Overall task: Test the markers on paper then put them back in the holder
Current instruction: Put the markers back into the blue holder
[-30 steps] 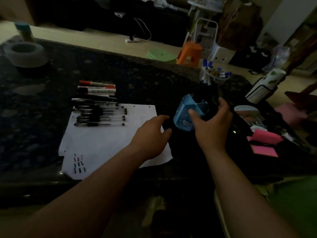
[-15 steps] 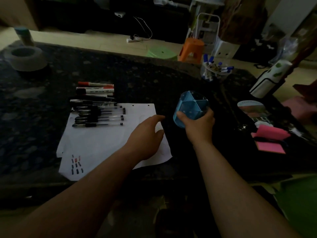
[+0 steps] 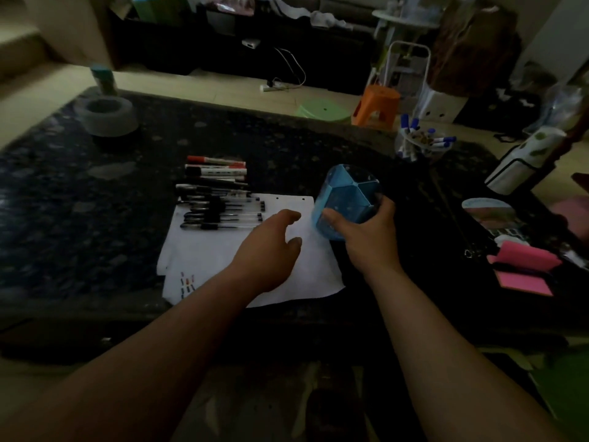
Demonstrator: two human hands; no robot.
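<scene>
The right hand (image 3: 366, 240) grips the blue holder (image 3: 345, 199), tilted and seemingly empty in the dim light, just beside the left hand (image 3: 271, 247), loosely spread over the paper (image 3: 216, 266); the markers (image 3: 216, 170) lie beyond it, so refilling calls for reaching them next.

dim room; pale tiled floor (image 3: 204, 84), orange stool (image 3: 377, 102), perhaps a dark cabinet (image 3: 178, 49) behind.

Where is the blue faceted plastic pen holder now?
Head view, right of centre: the right hand grips the blue pen holder at the right edge of the white paper sheet.
</scene>
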